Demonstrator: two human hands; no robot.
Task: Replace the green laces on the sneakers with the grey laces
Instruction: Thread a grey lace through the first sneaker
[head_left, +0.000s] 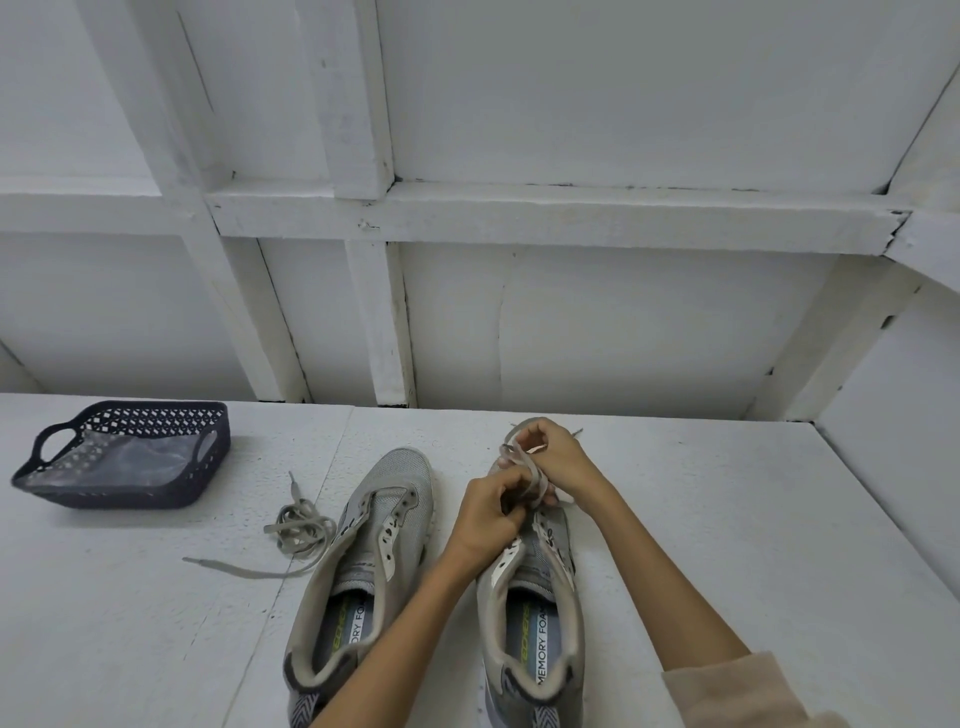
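Note:
Two grey sneakers stand side by side on the white table, toes pointing away from me. The left sneaker (363, 551) has no lace in its eyelets. Over the front of the right sneaker (535, 597) both hands work a grey lace (537, 486). My left hand (485, 514) pinches the lace near the lower eyelets. My right hand (558, 460) grips loops of the same lace just beyond it. A second grey lace (298, 527) lies loose in a bundle left of the left sneaker. No green lace is visible.
A dark blue perforated basket (130, 457) with handles sits at the far left of the table, a clear plastic bag inside it. A white panelled wall rises behind the table, and a white side wall closes in on the right.

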